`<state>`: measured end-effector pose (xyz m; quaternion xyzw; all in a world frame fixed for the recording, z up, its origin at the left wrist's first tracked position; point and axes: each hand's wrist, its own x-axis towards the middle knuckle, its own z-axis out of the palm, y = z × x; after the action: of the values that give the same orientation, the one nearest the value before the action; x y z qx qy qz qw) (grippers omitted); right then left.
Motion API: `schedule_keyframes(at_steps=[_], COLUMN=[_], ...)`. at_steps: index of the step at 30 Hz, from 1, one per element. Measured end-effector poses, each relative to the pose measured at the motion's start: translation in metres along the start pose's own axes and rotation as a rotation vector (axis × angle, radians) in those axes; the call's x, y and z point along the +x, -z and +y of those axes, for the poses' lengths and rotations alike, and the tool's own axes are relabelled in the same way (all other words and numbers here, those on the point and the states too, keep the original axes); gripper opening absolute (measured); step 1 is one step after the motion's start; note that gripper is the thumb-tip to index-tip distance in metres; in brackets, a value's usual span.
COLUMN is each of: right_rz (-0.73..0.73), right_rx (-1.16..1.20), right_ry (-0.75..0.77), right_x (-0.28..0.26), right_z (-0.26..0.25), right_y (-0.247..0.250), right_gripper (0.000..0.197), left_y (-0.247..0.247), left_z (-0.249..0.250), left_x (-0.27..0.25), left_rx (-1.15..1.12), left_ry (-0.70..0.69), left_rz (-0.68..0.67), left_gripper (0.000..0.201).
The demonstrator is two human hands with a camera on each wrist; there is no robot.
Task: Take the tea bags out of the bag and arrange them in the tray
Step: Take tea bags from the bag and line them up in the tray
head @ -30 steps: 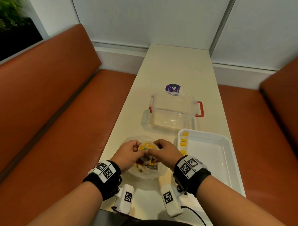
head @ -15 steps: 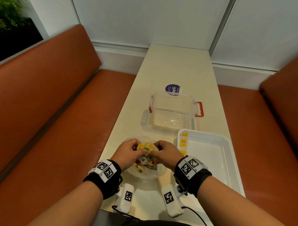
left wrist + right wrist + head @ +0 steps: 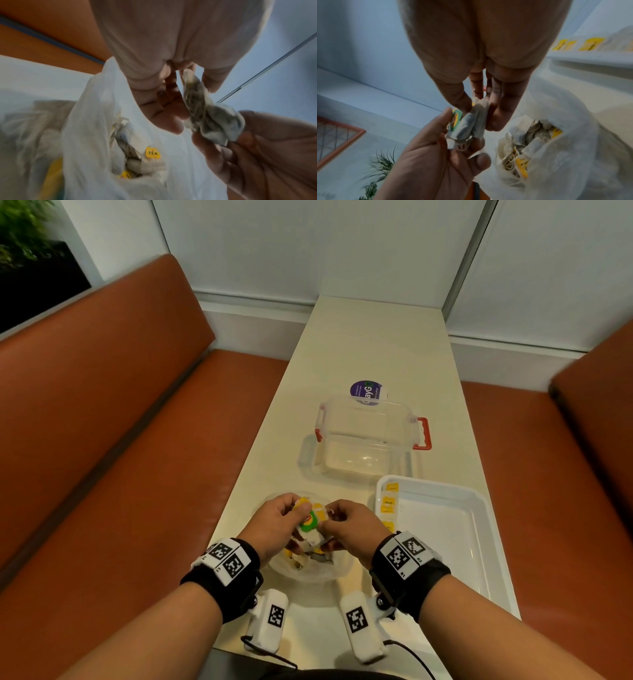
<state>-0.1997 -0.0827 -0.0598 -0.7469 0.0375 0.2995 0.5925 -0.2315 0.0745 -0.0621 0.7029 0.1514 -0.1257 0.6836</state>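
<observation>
A thin clear plastic bag [image 3: 325, 571] [image 3: 89, 121] [image 3: 573, 108] stands open near the table's front edge, with several tea bags [image 3: 137, 152] [image 3: 522, 146] inside. Just above its mouth both hands hold a small clump of tea bags [image 3: 310, 525] [image 3: 209, 119] [image 3: 471, 125] with green and yellow tags. My left hand [image 3: 274, 525] [image 3: 171, 108] pinches it from the left and my right hand [image 3: 352, 525] [image 3: 481, 102] from the right. The white tray [image 3: 479, 542] lies to the right, with several yellow-tagged tea bags [image 3: 388, 503] [image 3: 578, 44] in a row along its left edge.
A clear plastic box with red latches [image 3: 370, 440] stands behind the bag and the tray, and a purple round sticker [image 3: 365, 392] lies beyond it. Orange bench seats [image 3: 120, 474] run along both sides of the narrow table.
Both hands have stayed over the bag, working the clump between the fingers; a green tag has turned up into sight.
</observation>
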Motion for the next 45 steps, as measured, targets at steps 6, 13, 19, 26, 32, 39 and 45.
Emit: schedule_keyframes(at_steps=[6, 13, 19, 26, 32, 39, 45], right_rz=[0.003, 0.177, 0.171, 0.172, 0.107, -0.061, -0.050], right_rx=[0.244, -0.231, -0.477, -0.519, -0.443, -0.279, -0.240], right_ry=[-0.027, 0.171, 0.390, 0.373, 0.389, 0.401, 0.430], right_x=[-0.004, -0.002, -0.004, 0.002, -0.002, -0.010, -0.017], right_z=[-0.006, -0.005, -0.013, -0.014, -0.017, -0.025, -0.036], right_y=[-0.002, 0.006, 0.005, 0.002, 0.006, 0.016, 0.035], right_gripper=[0.015, 0.024, 0.009, 0.015, 0.012, 0.012, 0.010], left_y=[-0.017, -0.018, -0.014, -0.009, -0.011, -0.016, -0.005], left_z=[-0.007, -0.006, -0.002, 0.002, 0.002, 0.003, 0.007], left_x=[-0.007, -0.005, -0.002, -0.003, -0.004, 0.000, 0.003], left_rx=[-0.255, -0.323, -0.261, -0.099, -0.540, -0.555, -0.456], left_ry=[0.032, 0.107, 0.105, 0.026, 0.139, 0.264, 0.022], left_rz=[-0.038, -0.061, -0.121, -0.206, -0.188, 0.006, 0.177], left_gripper=[0.016, 0.015, 0.016, 0.024, 0.032, 0.048, 0.033])
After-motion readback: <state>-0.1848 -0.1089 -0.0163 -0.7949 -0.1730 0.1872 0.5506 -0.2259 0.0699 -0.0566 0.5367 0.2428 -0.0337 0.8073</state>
